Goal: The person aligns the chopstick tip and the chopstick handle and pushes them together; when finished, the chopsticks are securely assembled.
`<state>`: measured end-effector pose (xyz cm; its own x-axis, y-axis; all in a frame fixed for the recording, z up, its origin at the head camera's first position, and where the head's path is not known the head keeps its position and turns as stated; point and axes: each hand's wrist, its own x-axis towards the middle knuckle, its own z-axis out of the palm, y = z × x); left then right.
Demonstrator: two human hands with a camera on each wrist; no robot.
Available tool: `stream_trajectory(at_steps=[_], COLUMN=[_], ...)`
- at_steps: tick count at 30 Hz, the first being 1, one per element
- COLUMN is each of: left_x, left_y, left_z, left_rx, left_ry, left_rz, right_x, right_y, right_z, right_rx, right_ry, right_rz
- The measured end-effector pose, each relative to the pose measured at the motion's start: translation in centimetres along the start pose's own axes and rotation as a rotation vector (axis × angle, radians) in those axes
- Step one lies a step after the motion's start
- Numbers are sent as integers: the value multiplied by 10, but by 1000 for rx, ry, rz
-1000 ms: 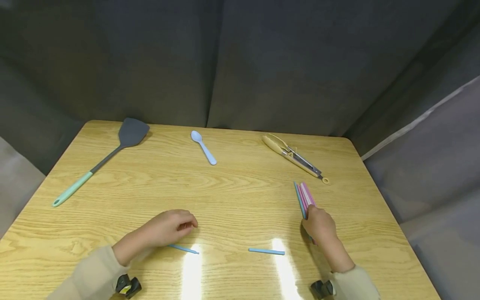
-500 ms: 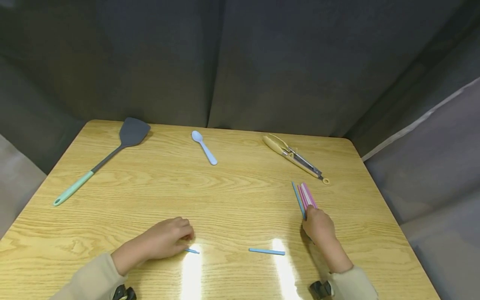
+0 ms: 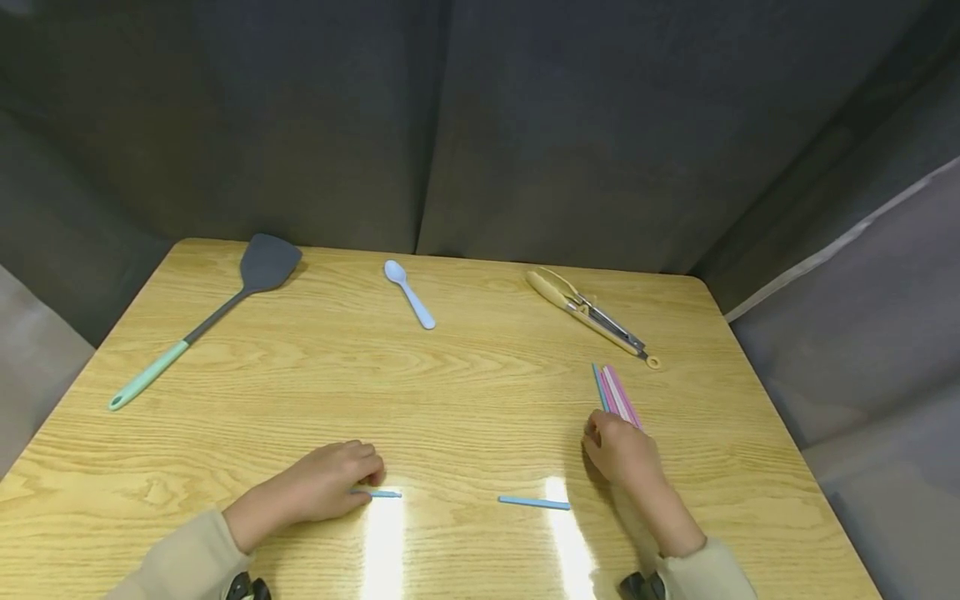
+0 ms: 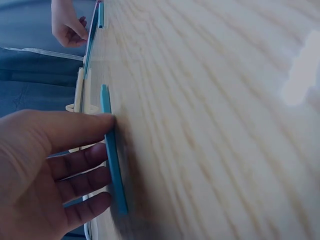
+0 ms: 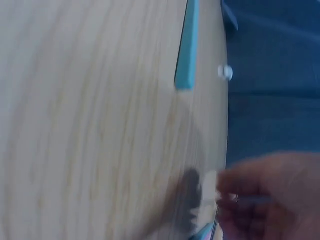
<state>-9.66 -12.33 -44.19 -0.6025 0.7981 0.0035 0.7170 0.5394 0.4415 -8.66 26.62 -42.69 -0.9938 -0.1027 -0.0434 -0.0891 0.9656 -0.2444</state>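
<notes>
In the head view my left hand (image 3: 326, 483) is low on the table, left of centre. It pinches a short blue stick (image 4: 114, 165), which has a narrowed tip, between thumb and fingers at the tabletop. My right hand (image 3: 626, 457), fingers loosely curled, is at the near end of a bundle of pink, white and blue sticks (image 3: 619, 396). Nothing shows in its grasp, and it partly covers the bundle. Between the hands lies a second short blue stick (image 3: 533, 502), close to the right hand's side.
Along the back of the wooden table (image 3: 450, 375) lie a dark spatula (image 3: 266, 262) with a green handle, a pale blue spoon (image 3: 408, 293) and yellow-and-metal tongs (image 3: 592, 321). Dark curtains (image 3: 450, 125) hang behind the table and at its sides.
My left hand has come down onto the short blue stick and turned it slightly. The right hand has come off the bundle and shifted left; the bundle's blue stick now lies closer to the others.
</notes>
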Motion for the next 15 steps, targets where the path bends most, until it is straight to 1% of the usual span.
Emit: stream_trajectory(at_steps=[4,6,8,11,15], left_x=[1,2,2,2,3], left_y=[-1,-1,-1,0,1], left_z=[0,1,1,1,2], left_rx=[3,3,2,-3,-9], left_ry=[5,-4,-11,-6,14], left_rz=[16,15,16,17,12], right_x=[-4,-7,-10,-15,-18], right_y=[-13,-20,-26,-33,-37], right_z=[6,7,8,10,12], right_rx=[113,143,162,166,160], right_ry=[-63,-110,-156,-210,-261], right_rz=[-205,-302,-378,-435,-471])
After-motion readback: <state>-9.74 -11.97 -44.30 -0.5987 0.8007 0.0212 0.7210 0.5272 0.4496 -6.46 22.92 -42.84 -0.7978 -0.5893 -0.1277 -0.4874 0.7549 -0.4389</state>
